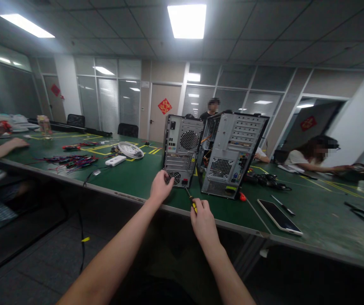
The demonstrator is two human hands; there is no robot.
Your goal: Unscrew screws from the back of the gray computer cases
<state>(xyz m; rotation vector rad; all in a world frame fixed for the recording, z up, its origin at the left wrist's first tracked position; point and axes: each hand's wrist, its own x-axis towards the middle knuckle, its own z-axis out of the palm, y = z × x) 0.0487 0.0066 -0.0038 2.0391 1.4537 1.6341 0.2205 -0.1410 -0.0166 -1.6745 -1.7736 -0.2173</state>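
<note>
Two computer cases stand upright on the green table, back panels toward me. My left hand point(162, 186) touches the lower left corner of the left case point(182, 148), by its round fan grille; its fingers are bent round the edge. In my right hand point(203, 218) is a yellow and black screwdriver point(194, 205), its shaft pointing up and left to the bottom edge of that case, just under a red switch. Whether the tip sits in a screw is too small to tell. Beside it, the right case point(229, 156) has an open side.
Left on the green table point(137, 183) lie a white power strip point(115, 160), bundled wires point(70, 162) and a white round basket point(131, 150). Rightward are a phone point(279, 216), a pen-like tool point(282, 205) and black cables point(269, 180). Other people are at the left, right and behind.
</note>
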